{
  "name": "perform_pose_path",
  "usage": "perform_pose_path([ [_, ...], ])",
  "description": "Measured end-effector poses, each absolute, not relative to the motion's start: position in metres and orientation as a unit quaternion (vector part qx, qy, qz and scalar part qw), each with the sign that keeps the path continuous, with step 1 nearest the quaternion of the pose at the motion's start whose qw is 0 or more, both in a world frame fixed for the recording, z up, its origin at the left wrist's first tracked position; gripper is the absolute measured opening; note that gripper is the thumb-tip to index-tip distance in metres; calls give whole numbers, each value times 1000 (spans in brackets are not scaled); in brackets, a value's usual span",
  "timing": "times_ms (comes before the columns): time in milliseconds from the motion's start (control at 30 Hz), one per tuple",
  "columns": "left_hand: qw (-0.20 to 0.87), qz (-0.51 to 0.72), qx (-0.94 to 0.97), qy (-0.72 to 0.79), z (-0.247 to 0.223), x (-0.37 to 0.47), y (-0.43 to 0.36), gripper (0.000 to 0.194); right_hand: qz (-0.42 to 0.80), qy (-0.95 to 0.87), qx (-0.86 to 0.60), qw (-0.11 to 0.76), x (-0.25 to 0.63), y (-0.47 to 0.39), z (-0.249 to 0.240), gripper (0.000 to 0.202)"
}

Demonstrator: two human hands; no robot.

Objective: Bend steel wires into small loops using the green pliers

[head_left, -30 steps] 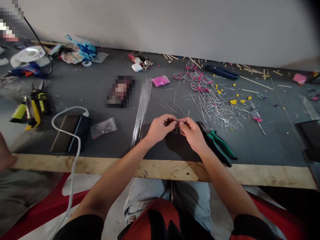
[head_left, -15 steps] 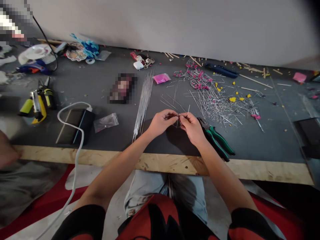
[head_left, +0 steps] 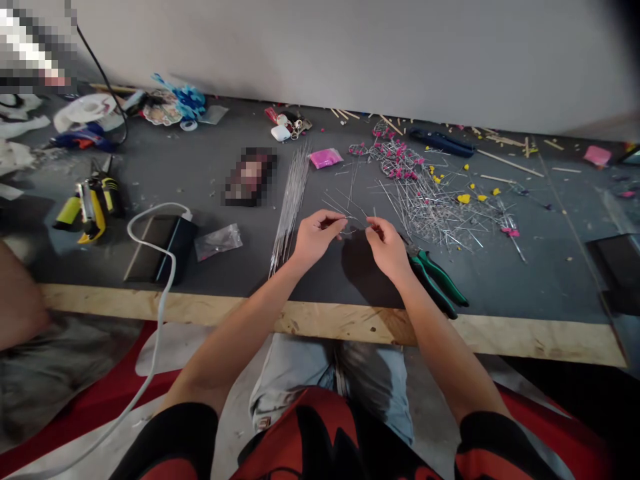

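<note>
Thin bent wire [head_left: 354, 218] shows between my two hands over the dark tabletop. My left hand [head_left: 319, 239] pinches one end of it between thumb and fingers. My right hand [head_left: 388, 248] is a short way off to the right, fingers pinched, with a fine wire end at its fingertips; the exact grip is too small to see. Pliers with green handles [head_left: 440, 280] lie just right of my right hand. Left of my left hand is a bundle of straight wires [head_left: 291, 200]. Beyond my right hand spreads a heap of wire pieces [head_left: 425, 193] with pink and yellow bits.
A pink packet [head_left: 325, 158], keys [head_left: 295, 123] and a dark blue tool [head_left: 443, 142] lie farther back. To the left are a power bank [head_left: 163, 250] with a white cable, a small plastic bag [head_left: 219, 242] and yellow-black cutters [head_left: 90, 203]. Another person's arm [head_left: 17, 297] shows far left.
My hands have moved apart from fingertips touching, leaving a gap with wire visible in it. The view has shifted slightly, so things on the left sit farther right.
</note>
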State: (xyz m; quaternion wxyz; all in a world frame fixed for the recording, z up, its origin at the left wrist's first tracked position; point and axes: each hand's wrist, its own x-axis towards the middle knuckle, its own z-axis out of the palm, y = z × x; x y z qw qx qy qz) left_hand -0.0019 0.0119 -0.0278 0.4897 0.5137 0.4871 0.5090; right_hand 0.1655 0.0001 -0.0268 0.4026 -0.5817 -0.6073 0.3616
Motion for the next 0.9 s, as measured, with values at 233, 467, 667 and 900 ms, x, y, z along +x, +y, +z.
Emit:
perform_pose_path([
  [233, 292, 568, 608, 472, -25, -4, 10, 12, 275, -713, -546, 344, 170, -2, -28, 38],
  [467, 167, 524, 713, 435, -24, -6, 6, 11, 340, -615, -547, 454, 162, -10, -12, 27],
  [667, 156, 416, 821, 359, -28, 1, 2, 12, 589, -432, -497, 469, 162, -2, -19, 32],
  [900, 338, 509, 663, 431, -28, 4, 3, 35, 576, -416, -497, 497, 163, 2, -18, 27],
])
